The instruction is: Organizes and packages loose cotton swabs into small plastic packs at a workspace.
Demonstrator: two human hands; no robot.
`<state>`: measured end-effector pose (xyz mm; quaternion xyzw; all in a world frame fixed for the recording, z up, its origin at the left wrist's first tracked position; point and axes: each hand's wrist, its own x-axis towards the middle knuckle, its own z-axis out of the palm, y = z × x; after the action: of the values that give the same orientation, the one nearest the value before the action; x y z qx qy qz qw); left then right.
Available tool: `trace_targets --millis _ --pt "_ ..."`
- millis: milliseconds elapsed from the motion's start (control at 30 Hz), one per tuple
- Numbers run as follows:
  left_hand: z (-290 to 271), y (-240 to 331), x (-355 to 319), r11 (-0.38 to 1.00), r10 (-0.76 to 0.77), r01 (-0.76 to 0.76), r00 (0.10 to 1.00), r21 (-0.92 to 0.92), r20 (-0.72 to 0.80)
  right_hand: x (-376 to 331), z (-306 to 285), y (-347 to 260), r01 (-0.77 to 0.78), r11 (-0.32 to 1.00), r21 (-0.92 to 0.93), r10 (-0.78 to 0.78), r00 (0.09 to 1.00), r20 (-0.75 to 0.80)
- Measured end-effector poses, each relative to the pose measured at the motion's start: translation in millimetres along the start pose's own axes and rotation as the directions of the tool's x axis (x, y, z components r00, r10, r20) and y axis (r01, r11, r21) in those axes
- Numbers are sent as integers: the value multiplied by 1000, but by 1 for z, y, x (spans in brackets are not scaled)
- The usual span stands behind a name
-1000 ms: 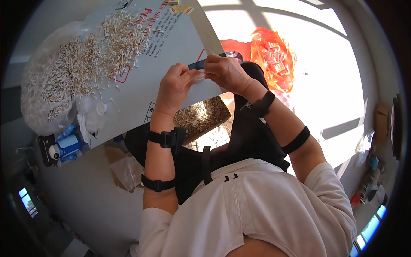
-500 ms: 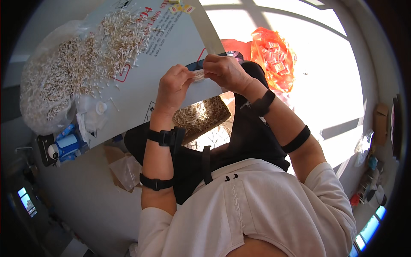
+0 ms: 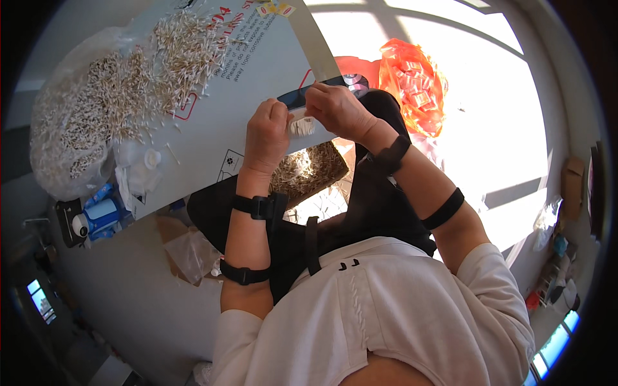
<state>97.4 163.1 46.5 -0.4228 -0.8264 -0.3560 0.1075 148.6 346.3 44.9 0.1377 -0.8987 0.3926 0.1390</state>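
A small clear packet of cotton swabs [image 3: 302,125] hangs between my hands, over the near edge of the table. My left hand [image 3: 267,132] is closed at the packet's upper left corner, fingers curled in. At the upper right, my right hand [image 3: 335,110] pinches the packet's edge. The swabs inside sit low in a pale bundle. Just behind my hands lies a dark blue flat item [image 3: 297,98], partly covered by them. Below the packet, between my knees, is a box [image 3: 315,186] full of loose swabs.
A heap of loose cotton swabs [image 3: 187,58] spreads over the table [image 3: 212,148] at the far left, beside a large clear bag [image 3: 48,154] of swabs. Blue-and-white bottle [image 3: 102,217] at the table's left edge. An orange plastic bag [image 3: 412,83] with small packets lies at the right.
The packet has tipped to hang lower, and its bundle of swabs shows more fully. My left hand has shifted slightly right and curled more tightly; the right hand has barely moved.
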Motion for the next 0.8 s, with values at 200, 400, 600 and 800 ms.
trace_targets --millis 200,400,600,800 --pt "0 -5 -2 994 -35 37 999 -103 22 -5 7 -2 15 999 -50 -15 1000 -2" --pt "-3 -11 -2 969 -136 157 984 -192 116 -1 2 3 -146 987 68 141 988 62" --pt "-3 -10 -7 956 -129 141 990 -257 64 -2 2 6 -47 989 142 47 999 8" --pt "3 -6 -7 972 -152 155 988 -178 31 -4 7 5 -54 994 99 54 999 4"
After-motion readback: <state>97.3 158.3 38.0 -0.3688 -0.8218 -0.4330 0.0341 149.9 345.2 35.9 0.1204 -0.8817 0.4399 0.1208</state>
